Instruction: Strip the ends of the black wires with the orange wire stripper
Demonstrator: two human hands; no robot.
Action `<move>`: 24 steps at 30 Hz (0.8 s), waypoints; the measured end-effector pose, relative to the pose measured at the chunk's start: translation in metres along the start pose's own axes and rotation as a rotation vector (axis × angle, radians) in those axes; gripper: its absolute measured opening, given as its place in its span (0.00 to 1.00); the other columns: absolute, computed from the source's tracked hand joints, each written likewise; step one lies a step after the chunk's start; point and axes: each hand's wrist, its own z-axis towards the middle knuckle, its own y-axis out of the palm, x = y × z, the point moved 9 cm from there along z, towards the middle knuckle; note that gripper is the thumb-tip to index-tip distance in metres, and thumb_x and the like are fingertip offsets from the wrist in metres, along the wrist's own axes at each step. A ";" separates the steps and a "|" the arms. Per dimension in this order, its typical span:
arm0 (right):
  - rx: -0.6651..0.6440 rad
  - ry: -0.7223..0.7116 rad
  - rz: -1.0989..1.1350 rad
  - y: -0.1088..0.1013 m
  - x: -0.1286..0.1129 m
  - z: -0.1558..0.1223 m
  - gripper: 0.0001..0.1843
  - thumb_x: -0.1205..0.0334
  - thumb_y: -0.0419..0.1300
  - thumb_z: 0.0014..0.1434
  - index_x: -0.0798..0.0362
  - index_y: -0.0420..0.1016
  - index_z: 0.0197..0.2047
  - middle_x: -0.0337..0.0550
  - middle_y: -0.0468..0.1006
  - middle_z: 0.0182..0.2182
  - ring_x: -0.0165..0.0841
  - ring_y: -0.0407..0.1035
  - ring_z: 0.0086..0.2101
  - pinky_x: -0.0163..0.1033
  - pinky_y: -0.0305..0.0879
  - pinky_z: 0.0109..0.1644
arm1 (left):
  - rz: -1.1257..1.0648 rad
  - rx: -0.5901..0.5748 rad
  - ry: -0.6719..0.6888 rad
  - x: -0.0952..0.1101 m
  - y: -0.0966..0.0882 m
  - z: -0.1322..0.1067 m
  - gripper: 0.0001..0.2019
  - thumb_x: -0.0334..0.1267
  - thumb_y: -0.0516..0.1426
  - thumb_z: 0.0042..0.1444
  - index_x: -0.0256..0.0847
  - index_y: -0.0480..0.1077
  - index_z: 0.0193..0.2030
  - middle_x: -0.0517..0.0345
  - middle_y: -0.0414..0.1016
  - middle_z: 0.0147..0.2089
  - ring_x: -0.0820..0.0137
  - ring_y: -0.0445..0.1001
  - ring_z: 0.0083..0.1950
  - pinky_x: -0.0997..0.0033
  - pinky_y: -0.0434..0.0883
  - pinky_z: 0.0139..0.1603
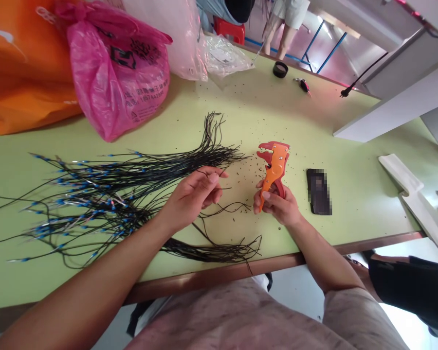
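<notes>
My left hand [200, 189] is closed in a pinch on a thin black wire [223, 171], its end poking out past the fingertips. My right hand [279, 204] is wrapped round the handles of an orange and red wire stripper [276, 165]. The tool's jaws point up and to the left, with nothing visible between them. Under and beside my left hand lie two bundles of black wires, an upper bundle [175, 160] and a lower bundle [204, 253]. Blue sleeves with bare metal tips [63, 201] show at their left ends.
Small black scraps [241, 181] litter the green table [354, 204]. A phone [316, 192] lies right of the tool. Behind are a tape roll [280, 69], keys [304, 86] and a black plug [346, 91]. Pink [120, 82] and orange bags [25, 73] fill the back left. Other people stand nearby.
</notes>
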 end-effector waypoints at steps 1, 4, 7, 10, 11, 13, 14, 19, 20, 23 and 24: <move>0.008 -0.006 -0.003 -0.002 -0.001 0.000 0.24 0.46 0.75 0.60 0.51 0.73 0.50 0.40 0.80 0.29 0.35 0.78 0.26 0.35 0.48 0.23 | 0.008 -0.015 0.002 0.000 0.002 0.000 0.24 0.62 0.67 0.60 0.42 0.76 0.46 0.62 0.70 0.25 0.74 0.61 0.25 0.75 0.56 0.24; -0.001 -0.011 -0.034 -0.003 -0.002 0.000 0.25 0.46 0.76 0.60 0.51 0.74 0.50 0.41 0.80 0.29 0.36 0.78 0.27 0.36 0.50 0.24 | 0.046 -0.055 -0.015 -0.004 0.006 -0.001 0.24 0.62 0.69 0.59 0.41 0.78 0.42 0.59 0.74 0.27 0.74 0.64 0.26 0.75 0.59 0.26; -0.037 -0.011 -0.074 0.001 -0.001 -0.001 0.26 0.45 0.75 0.61 0.51 0.73 0.51 0.41 0.80 0.29 0.36 0.78 0.28 0.36 0.52 0.25 | 0.083 -0.131 -0.056 -0.011 0.013 -0.003 0.27 0.65 0.67 0.60 0.40 0.78 0.44 0.57 0.77 0.28 0.75 0.60 0.23 0.74 0.58 0.24; -0.054 -0.015 -0.116 0.002 0.000 -0.002 0.27 0.43 0.75 0.62 0.51 0.73 0.52 0.41 0.80 0.29 0.36 0.77 0.27 0.36 0.51 0.26 | 0.140 -0.220 -0.101 -0.020 0.019 -0.006 0.30 0.70 0.62 0.62 0.40 0.78 0.46 0.55 0.80 0.29 0.75 0.61 0.21 0.72 0.60 0.23; -0.054 -0.016 -0.131 0.002 0.000 -0.002 0.27 0.43 0.75 0.62 0.51 0.73 0.52 0.41 0.81 0.30 0.35 0.77 0.27 0.37 0.51 0.25 | 0.164 -0.236 -0.108 -0.021 0.021 -0.007 0.31 0.71 0.61 0.62 0.41 0.78 0.45 0.53 0.81 0.30 0.73 0.63 0.22 0.72 0.63 0.23; -0.046 -0.028 -0.156 0.000 -0.001 -0.002 0.27 0.42 0.75 0.62 0.52 0.73 0.52 0.42 0.81 0.30 0.35 0.77 0.27 0.37 0.53 0.26 | 0.230 -0.256 -0.097 -0.022 0.023 -0.008 0.31 0.72 0.59 0.63 0.41 0.80 0.43 0.51 0.82 0.33 0.70 0.69 0.25 0.70 0.67 0.26; -0.040 -0.043 -0.165 -0.001 -0.002 -0.002 0.26 0.43 0.74 0.63 0.52 0.73 0.52 0.42 0.81 0.30 0.35 0.77 0.28 0.37 0.54 0.26 | 0.268 -0.256 -0.074 -0.020 0.024 -0.009 0.31 0.71 0.59 0.63 0.42 0.81 0.42 0.50 0.83 0.35 0.67 0.73 0.29 0.69 0.69 0.28; -0.004 -0.141 -0.161 -0.004 -0.012 -0.001 0.25 0.46 0.74 0.64 0.51 0.73 0.54 0.46 0.83 0.36 0.36 0.78 0.32 0.36 0.56 0.27 | 0.360 -0.197 0.094 -0.002 0.028 -0.009 0.27 0.67 0.62 0.64 0.43 0.84 0.49 0.44 0.85 0.54 0.59 0.81 0.48 0.65 0.77 0.45; -0.005 -0.145 -0.162 -0.004 -0.012 -0.001 0.25 0.46 0.74 0.65 0.51 0.73 0.54 0.47 0.83 0.37 0.35 0.77 0.31 0.36 0.56 0.27 | 0.345 -0.193 0.090 -0.003 0.028 -0.009 0.28 0.67 0.62 0.64 0.43 0.84 0.50 0.43 0.85 0.56 0.58 0.82 0.50 0.64 0.78 0.47; 0.006 -0.146 -0.176 -0.005 -0.013 -0.001 0.25 0.45 0.74 0.65 0.51 0.73 0.54 0.47 0.83 0.38 0.33 0.73 0.29 0.37 0.59 0.27 | 0.237 -0.235 -0.043 -0.021 0.032 -0.010 0.33 0.71 0.61 0.63 0.41 0.80 0.54 0.42 0.87 0.50 0.57 0.84 0.48 0.61 0.79 0.47; 0.010 -0.152 -0.175 -0.005 -0.014 -0.001 0.25 0.45 0.74 0.64 0.51 0.73 0.54 0.47 0.83 0.38 0.33 0.74 0.29 0.38 0.63 0.29 | 0.194 -0.265 -0.106 -0.029 0.034 -0.011 0.35 0.72 0.60 0.62 0.40 0.79 0.56 0.43 0.87 0.46 0.57 0.85 0.44 0.61 0.79 0.45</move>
